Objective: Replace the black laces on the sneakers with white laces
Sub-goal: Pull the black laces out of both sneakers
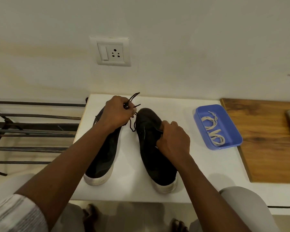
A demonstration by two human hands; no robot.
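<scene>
While black lace is gripped by left fingers, the sneaker beneath is pinched by right fingers. Further unthreading seems needed.

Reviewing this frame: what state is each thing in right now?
Left hand: grips bunched black lace.
Right hand: pinches black lace at right sneaker.
Left sneaker: stands on table.
White laces: loose in blue tray, untouched.
Wall socket: nothing plugged in.

Left hand pinches black lace; right hand grips right sneaker.
</scene>
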